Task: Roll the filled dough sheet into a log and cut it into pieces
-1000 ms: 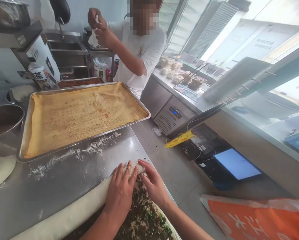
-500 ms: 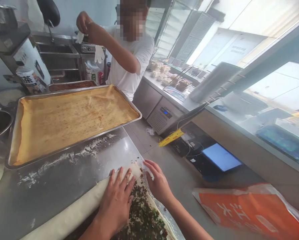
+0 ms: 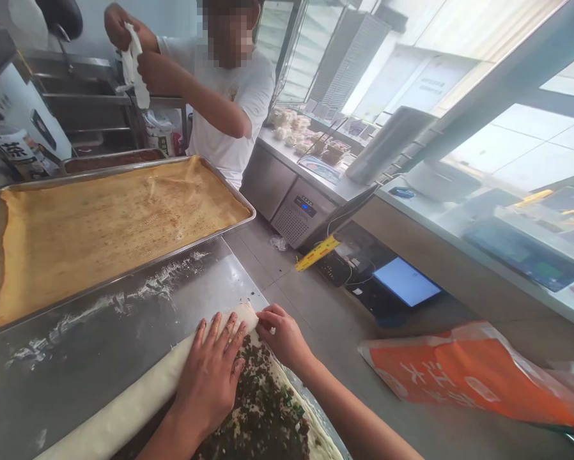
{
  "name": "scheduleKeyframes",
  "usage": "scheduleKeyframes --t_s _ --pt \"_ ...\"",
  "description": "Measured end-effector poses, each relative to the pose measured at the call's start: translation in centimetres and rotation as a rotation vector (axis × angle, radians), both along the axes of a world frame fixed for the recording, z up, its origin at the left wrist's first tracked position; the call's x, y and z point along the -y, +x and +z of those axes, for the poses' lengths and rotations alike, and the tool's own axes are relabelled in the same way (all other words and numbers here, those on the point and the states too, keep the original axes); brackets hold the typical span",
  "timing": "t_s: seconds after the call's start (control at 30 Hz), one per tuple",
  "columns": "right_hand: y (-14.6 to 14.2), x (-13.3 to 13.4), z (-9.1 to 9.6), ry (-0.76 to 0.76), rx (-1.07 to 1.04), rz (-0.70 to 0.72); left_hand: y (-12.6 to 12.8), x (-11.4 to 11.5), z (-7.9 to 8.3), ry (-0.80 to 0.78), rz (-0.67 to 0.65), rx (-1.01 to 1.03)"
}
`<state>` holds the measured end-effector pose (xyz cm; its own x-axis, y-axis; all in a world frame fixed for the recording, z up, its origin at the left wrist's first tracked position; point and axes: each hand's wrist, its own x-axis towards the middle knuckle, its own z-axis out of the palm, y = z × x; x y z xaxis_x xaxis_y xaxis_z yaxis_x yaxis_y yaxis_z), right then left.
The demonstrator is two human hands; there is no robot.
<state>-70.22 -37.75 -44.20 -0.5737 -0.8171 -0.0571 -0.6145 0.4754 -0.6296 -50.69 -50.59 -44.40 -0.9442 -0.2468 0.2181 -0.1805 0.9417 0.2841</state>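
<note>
My left hand lies over the far end of a long pale dough roll, fingers spread on top. My right hand, with a ring on one finger, cups the roll's tip from the right. Below both hands, a flat sheet of dough carries a dark chopped green filling. Part of the filling is hidden by my left forearm. Flour streaks mark the steel table to the left of the roll.
A large metal tray holding a golden perforated sheet stands beyond the roll. Behind it, a person in a white T-shirt handles a white glove. A steel fridge counter stands right, with an orange bag and a lit screen nearby.
The whole scene has slid left as my head turned. My right hand has shifted to the roll's tip. The other person's hands have risen, now gripping the white glove.
</note>
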Motion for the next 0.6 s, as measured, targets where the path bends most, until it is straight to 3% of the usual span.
scheduleKeyframes --t_s 0.13,0.27,0.37,0.43,0.53,0.6 --pt "0.0 0.9 1.2 0.064 0.001 -0.059 0.0 0.1 0.0 0.010 -0.005 -0.005" --pt "0.2 0.2 4.2 0.146 0.039 -0.032 0.1 0.4 0.0 0.039 -0.010 -0.004" --pt "2.4 -1.2 7.3 0.092 0.136 -0.085 0.1 0.6 0.0 0.071 -0.025 0.020" --pt "4.6 -2.0 8.8 0.047 0.280 -0.017 0.1 0.6 0.1 0.107 -0.036 0.041" --pt "6.9 -3.0 9.2 0.040 0.409 0.109 0.3 0.9 0.4 0.201 -0.028 0.060" --pt "7.1 -3.2 8.5 0.033 0.317 -0.001 0.6 1.6 0.8 0.269 0.009 0.064"
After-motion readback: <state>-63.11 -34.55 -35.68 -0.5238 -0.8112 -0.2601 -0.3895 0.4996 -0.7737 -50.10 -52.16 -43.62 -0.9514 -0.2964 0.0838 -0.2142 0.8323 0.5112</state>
